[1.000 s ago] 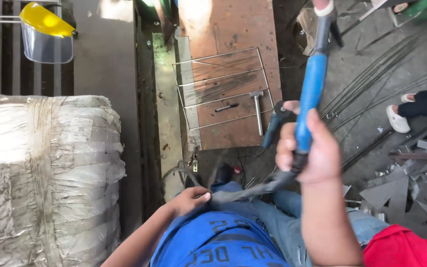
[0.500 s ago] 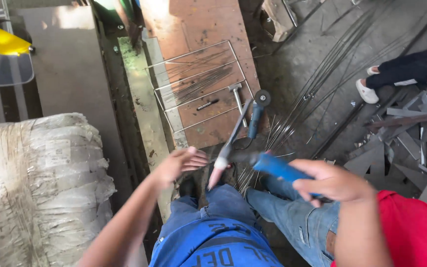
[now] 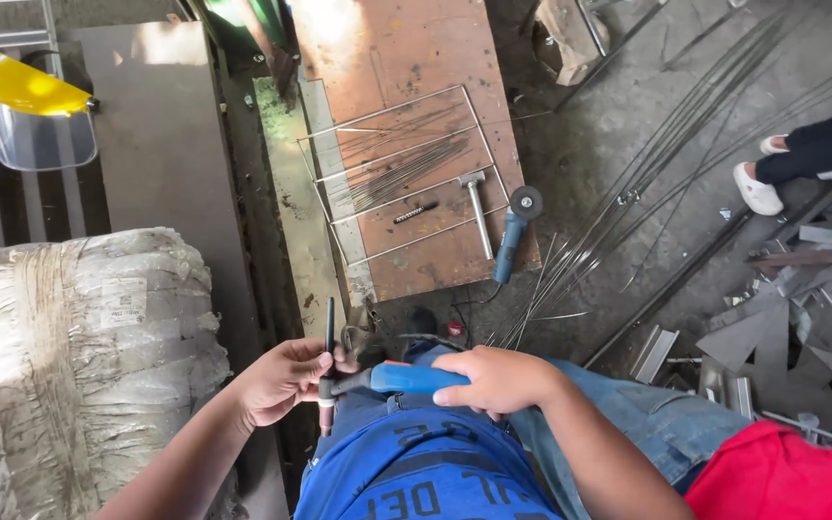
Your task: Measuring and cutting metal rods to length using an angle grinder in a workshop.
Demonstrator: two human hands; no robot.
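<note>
My right hand (image 3: 498,378) grips the blue handle of a welding torch (image 3: 406,377) held level over my lap, its head pointing left. My left hand (image 3: 283,380) pinches the torch head and its thin dark rod (image 3: 328,332), which stands upright between my fingers. Below both hands are my blue jeans and blue shirt (image 3: 426,477). In front of me a rusty brown metal plate (image 3: 392,58) carries a thin wire frame (image 3: 406,173), a hammer (image 3: 477,204) and a blue angle grinder (image 3: 512,234).
A large wrapped bale (image 3: 69,356) stands at the left. A yellow face shield (image 3: 36,116) rests at upper left. Long steel rods (image 3: 647,183) and metal offcuts (image 3: 801,318) lie on the floor to the right, near another person's foot (image 3: 758,188).
My right hand has brought the blue torch lower and leftward to my lap. My left hand, open before, has closed on the torch head. The view has shifted slightly.
</note>
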